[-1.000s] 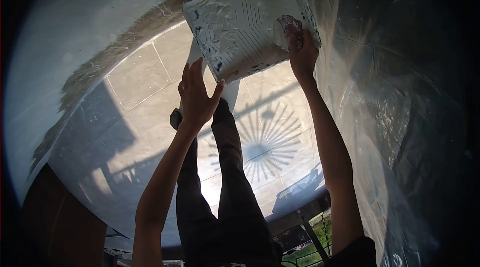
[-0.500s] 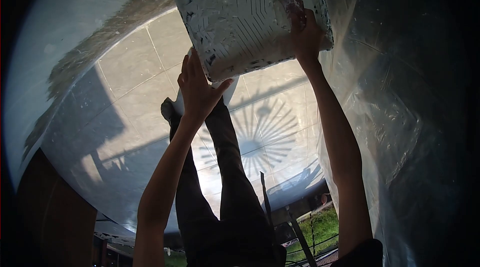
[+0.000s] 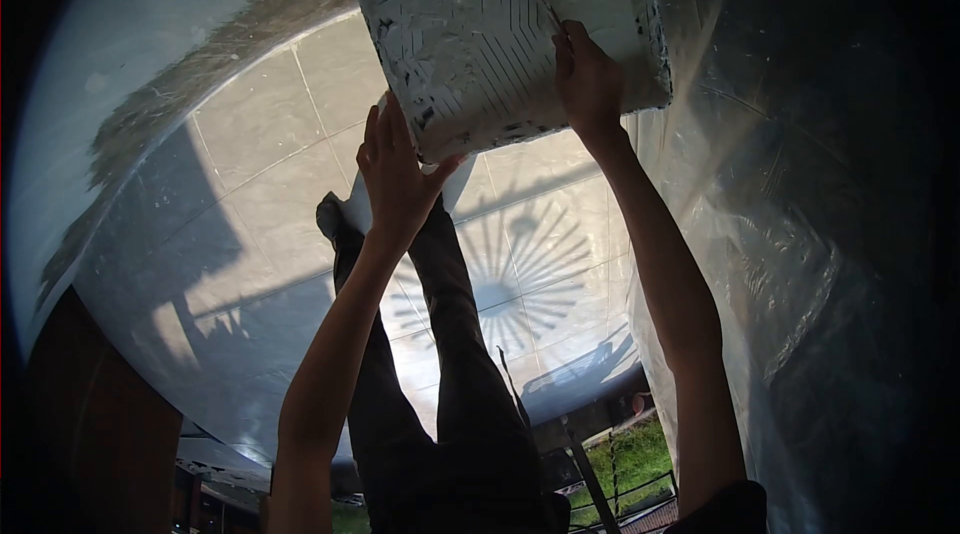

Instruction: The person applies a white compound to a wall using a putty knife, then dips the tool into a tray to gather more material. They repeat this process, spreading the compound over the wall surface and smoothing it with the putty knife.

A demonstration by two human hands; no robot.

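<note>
A paint tray [image 3: 450, 64] coated in white paint, with slanted grooves across its middle, is tilted at the top of the head view. My left hand [image 3: 395, 179] supports its lower left corner, fingers along the left side and thumb along the lower edge. Over the tray's grooved part, my right hand [image 3: 590, 84] is closed around what looks like a paintbrush [image 3: 548, 11]. Only a thin, edge-on part of it shows past my fingers, and its tip is at the tray's surface. Wet white paint lies in the tray's right end.
Pale floor tiles [image 3: 265, 149] with shadows lie below, where my legs [image 3: 460, 324] stand. Clear plastic sheeting [image 3: 760, 274] hangs along the right. A curved pale surface with a grey-brown band [image 3: 190, 74] runs along the left. Grass [image 3: 630, 464] shows behind a railing at the bottom.
My right hand has moved left and slightly down across the tray, and the brush has turned from its broad face to a thin edge. My left hand keeps its hold.
</note>
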